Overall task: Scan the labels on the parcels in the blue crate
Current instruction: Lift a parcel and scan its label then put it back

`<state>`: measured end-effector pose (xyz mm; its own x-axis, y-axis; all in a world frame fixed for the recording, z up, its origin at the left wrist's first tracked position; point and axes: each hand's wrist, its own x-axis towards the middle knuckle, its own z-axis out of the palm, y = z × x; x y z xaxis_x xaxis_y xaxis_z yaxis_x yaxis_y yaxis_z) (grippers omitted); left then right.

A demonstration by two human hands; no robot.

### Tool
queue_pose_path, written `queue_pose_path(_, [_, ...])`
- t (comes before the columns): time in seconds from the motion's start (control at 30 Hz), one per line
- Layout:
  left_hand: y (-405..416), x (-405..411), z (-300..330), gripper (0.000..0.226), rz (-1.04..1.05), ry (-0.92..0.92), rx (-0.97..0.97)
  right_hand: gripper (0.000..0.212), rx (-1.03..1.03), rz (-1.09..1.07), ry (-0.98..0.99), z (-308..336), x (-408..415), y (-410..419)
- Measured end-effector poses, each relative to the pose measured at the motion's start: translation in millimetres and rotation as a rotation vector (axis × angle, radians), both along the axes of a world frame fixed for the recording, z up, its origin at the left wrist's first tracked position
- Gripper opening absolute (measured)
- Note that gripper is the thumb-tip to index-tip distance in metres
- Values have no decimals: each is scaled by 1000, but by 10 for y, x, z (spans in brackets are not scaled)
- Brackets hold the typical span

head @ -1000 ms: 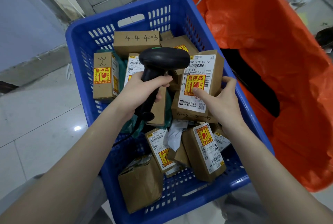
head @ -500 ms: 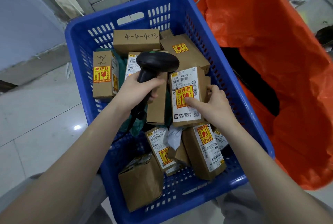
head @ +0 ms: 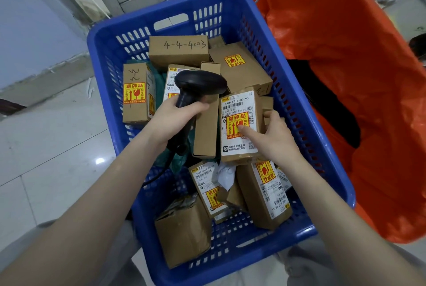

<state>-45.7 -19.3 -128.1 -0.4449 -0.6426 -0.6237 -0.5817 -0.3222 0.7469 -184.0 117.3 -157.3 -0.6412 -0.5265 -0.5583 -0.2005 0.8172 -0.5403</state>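
Left hand [head: 175, 119] wraps the black scanner [head: 198, 85], head tipped toward the labelled parcel [head: 239, 124] that the right hand [head: 274, 136] pinches upright, label up for a clean read, near the blue crate [head: 299, 106]'s right wall.

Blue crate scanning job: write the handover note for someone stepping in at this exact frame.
Left hand: grips the black scanner, head above the parcels.
Right hand: holds the labelled parcel label up in the blue crate, thumb on its yellow sticker.
Other parcels lie jumbled in the crate; several show labels, some only bare cardboard, like the box marked 4-4-4003.
Done: cannot tell which are scanned.
Left: scan the held parcel, then the rest, turning the hidden labels up.
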Motion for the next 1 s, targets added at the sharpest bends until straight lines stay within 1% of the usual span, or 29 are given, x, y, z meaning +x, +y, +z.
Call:
queue_pose_path(0.13, [13, -3, 20, 11, -18, 8, 17, 72, 14, 23, 10, -6, 7, -18])
queue_pose_path(0.3, [4, 0, 16, 12, -11, 20, 6, 67, 8, 11, -7, 2, -5, -16])
queue_pose_path(0.43, [-5, 6, -7, 25, -12, 0, -12, 61, 12, 28, -42, -2, -10, -17])
queue_pose_path(0.5, [-9, 7, -5, 28, -6, -2, -16, 57, 10, 41, -50, 1, -9, -17])
queue_pose_path(0.63, [-13, 9, 7, 17, -8, 2, -23, 60, 4, 50, -47, -4, -19, -19])
queue_pose_path(0.73, [-10, 14, 7, 17, -3, 11, -14, 63, -9, 37, -38, 4, -29, -29])
queue_pose_path(1.0, [-68, 58, -12, 16, 36, 7, -29, 52, -87, 12, 31, 67, -22, -79])
